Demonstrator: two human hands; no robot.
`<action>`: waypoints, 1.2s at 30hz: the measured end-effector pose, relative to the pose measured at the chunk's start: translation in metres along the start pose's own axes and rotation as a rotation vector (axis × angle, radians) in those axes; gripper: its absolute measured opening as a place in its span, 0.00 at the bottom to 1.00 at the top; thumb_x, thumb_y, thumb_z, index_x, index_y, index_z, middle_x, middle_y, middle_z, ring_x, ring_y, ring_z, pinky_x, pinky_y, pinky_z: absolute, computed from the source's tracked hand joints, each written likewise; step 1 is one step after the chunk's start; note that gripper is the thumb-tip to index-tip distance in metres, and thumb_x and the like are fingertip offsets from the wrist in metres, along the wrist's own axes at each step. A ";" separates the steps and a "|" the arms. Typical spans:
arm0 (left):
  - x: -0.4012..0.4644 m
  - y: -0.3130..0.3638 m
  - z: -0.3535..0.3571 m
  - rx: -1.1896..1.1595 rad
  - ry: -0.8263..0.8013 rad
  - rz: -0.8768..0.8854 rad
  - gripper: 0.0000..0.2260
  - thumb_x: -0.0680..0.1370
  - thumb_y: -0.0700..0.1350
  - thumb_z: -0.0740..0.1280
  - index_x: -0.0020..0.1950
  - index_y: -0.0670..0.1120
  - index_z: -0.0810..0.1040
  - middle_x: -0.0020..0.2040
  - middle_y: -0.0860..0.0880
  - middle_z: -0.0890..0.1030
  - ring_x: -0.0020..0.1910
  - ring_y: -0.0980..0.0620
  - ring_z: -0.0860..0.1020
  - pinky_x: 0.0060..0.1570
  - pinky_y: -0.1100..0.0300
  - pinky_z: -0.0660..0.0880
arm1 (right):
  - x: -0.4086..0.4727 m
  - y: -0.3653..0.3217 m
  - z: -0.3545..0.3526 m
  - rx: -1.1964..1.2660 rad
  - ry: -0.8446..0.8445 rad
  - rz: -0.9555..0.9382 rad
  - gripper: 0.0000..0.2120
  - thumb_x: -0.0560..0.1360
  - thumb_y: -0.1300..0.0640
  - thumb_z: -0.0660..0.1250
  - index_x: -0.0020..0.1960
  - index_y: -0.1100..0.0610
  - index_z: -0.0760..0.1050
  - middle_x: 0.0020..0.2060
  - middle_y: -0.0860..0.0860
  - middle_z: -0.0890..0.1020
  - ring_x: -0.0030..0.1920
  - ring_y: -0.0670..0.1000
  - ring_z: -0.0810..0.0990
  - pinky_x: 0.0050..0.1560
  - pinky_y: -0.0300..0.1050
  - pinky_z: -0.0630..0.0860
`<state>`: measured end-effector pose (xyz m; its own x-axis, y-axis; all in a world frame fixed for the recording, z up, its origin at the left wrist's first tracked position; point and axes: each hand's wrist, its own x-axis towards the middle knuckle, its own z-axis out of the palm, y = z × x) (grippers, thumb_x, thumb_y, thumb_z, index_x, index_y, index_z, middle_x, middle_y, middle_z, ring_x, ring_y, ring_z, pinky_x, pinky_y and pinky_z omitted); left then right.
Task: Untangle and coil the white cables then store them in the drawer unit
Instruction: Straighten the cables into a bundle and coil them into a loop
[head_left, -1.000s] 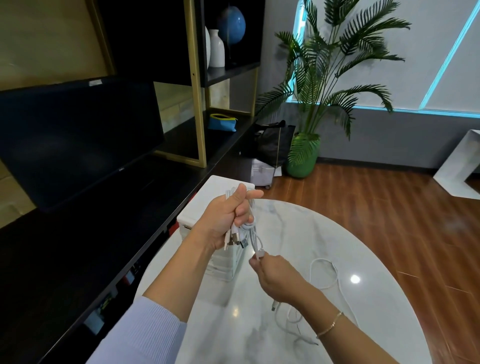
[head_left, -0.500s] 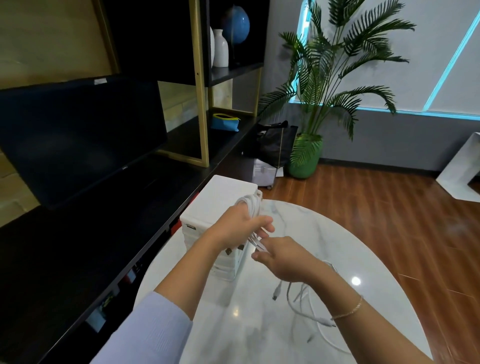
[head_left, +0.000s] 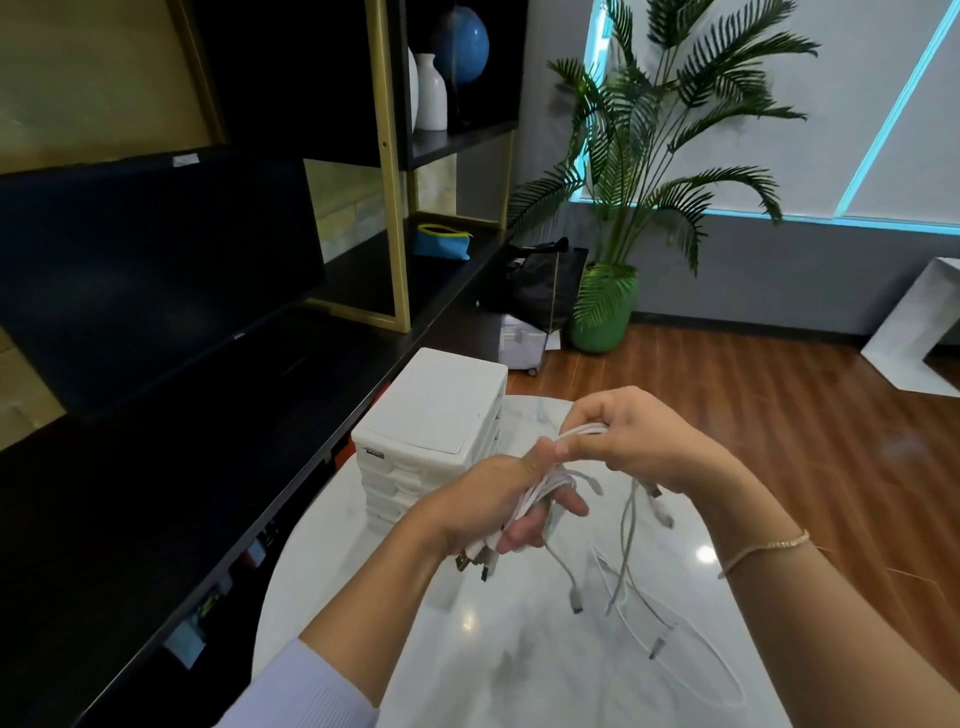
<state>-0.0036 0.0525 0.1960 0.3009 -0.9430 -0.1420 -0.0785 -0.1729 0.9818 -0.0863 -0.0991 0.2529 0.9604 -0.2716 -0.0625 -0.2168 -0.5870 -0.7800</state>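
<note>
My left hand (head_left: 483, 506) grips a bundle of white cables (head_left: 540, 493), with metal plug ends sticking out below the palm. Just above it, my right hand (head_left: 639, 441) pinches a loop of the same cables between thumb and fingers. Loose strands with plugs (head_left: 626, 561) hang from both hands down to the marble table (head_left: 467, 670). One thin cable (head_left: 670, 623) trails across the tabletop on the right. The white drawer unit (head_left: 441, 415) stands on the table's far left edge, just beyond my hands, drawers shut.
A black sideboard (head_left: 156, 493) with a dark monitor (head_left: 145, 270) runs along the left of the table. A potted palm (head_left: 608, 306), a black bag and a small white box stand on the wooden floor beyond. A blue pouch (head_left: 441, 244) lies on the shelf.
My right hand has risen from below the left hand to above it, taking a loop of cable up. Both hands have shifted right, away from the drawer unit.
</note>
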 end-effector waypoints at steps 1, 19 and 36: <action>-0.001 0.002 -0.001 -0.091 -0.025 0.026 0.30 0.75 0.67 0.48 0.41 0.44 0.79 0.20 0.51 0.67 0.22 0.55 0.69 0.39 0.62 0.75 | 0.000 0.003 0.000 0.070 -0.008 -0.016 0.05 0.68 0.53 0.74 0.35 0.53 0.80 0.27 0.44 0.78 0.28 0.42 0.71 0.32 0.39 0.68; 0.009 -0.024 -0.009 -1.113 -0.280 0.243 0.12 0.76 0.50 0.69 0.39 0.42 0.79 0.21 0.54 0.74 0.19 0.59 0.72 0.35 0.62 0.77 | 0.006 0.044 0.068 0.168 0.201 0.012 0.16 0.80 0.50 0.58 0.50 0.60 0.78 0.38 0.55 0.81 0.40 0.54 0.79 0.49 0.52 0.75; 0.007 -0.021 -0.017 -1.093 0.049 0.149 0.19 0.76 0.53 0.59 0.31 0.44 0.76 0.16 0.55 0.64 0.14 0.60 0.64 0.24 0.65 0.72 | -0.019 0.043 0.071 0.549 -0.173 0.113 0.15 0.71 0.48 0.68 0.37 0.59 0.70 0.18 0.47 0.64 0.20 0.45 0.59 0.24 0.34 0.59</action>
<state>0.0168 0.0544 0.1770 0.3980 -0.9168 -0.0314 0.7579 0.3094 0.5743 -0.1012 -0.0648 0.1762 0.9613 -0.1537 -0.2286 -0.2412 -0.0686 -0.9681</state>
